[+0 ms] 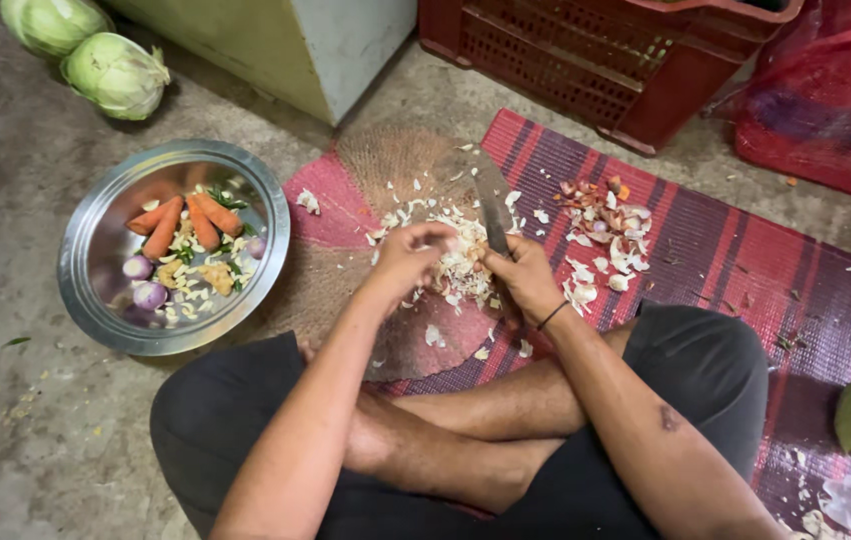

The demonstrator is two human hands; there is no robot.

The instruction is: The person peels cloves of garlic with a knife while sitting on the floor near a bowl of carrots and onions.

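We see right hand (523, 277) closed round knife (493, 208) handle, left hand (407, 257) fingers curled over chopped garlic pile (460, 262) on round mat (385, 180). Bits look light, crumbly, slippery; pinch gently.

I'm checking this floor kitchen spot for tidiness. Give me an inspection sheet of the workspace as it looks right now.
Surface: striped red mat on a bare concrete floor; a round woven pad lies under the work.
Job's things: knife, blade pointing away; a pile of pale peelings beneath the hands.
Clutter: more peelings scattered on the mat.
Hands: left hand pinches something small, too hidden to name; right hand grips the knife handle.
Cables: nothing seen.
Surroundings: steel bowl with carrots and small purple onions; cabbages; red crate.
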